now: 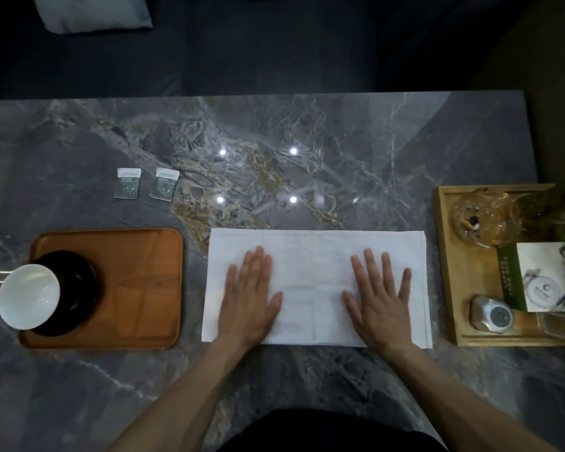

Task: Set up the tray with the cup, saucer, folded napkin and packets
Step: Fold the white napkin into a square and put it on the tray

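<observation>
A white napkin (317, 252) lies flat as a wide rectangle on the marble table, in front of me. My left hand (250, 295) presses palm-down on its left half, fingers spread. My right hand (380, 296) lies flat on its right half the same way. To the left sits a brown wooden tray (144, 282) with a black saucer (75, 288) at its left end and a white cup (28, 296) standing on the saucer. Two small green-and-white packets (128, 183) (164, 188) lie side by side on the table beyond the tray.
A light wooden tray (450, 272) at the right holds a glass ashtray (480, 216), a white and green card (548, 278) and a silver round object (491, 316). A dark sofa with a pale cushion (92, 11) lies beyond the table's far edge.
</observation>
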Available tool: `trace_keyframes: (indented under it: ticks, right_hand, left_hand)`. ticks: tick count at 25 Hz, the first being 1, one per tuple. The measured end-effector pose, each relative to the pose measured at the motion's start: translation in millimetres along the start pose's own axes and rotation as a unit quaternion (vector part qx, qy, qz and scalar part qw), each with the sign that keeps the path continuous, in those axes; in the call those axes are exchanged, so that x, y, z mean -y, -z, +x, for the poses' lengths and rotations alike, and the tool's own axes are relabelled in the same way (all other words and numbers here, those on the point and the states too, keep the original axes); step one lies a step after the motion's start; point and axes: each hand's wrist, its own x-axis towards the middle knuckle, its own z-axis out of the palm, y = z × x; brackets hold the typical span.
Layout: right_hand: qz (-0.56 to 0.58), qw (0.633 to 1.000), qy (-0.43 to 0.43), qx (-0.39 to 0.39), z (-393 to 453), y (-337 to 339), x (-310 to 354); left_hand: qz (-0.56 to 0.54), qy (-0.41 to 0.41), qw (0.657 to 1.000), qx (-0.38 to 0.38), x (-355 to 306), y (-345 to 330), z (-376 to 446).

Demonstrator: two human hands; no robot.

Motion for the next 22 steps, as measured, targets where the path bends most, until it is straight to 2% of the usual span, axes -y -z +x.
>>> trace_keyframes:
  ticks: [4,8,11,15,19,22]
  right_hand:
    - [-0.002,0.998,0.069,0.004,38,-1,38]
    - [-0.012,0.997,0.076,0.001,45,-9,34]
    - [-0.012,1.0,0.025,-0.01,45,-7,10]
    - [-0.007,0.996,-0.088,-0.024,35,1,-32]
    - [-0.001,0.996,-0.093,-0.006,34,5,-41]
    - [-0.006,0.995,-0.096,0.009,33,9,-39]
  left_hand:
    - [0.016,-0.058,0.998,0.016,-50,0,48]
    - [0.036,-0.06,0.997,0.017,-47,-9,55]
    - [0.02,-0.059,0.998,0.008,-28,-7,53]
    - [0.032,-0.001,0.999,-0.008,16,2,46]
    - [0.011,0.038,0.999,-0.024,39,8,44]
    - [0.004,0.037,0.999,-0.014,40,10,43]
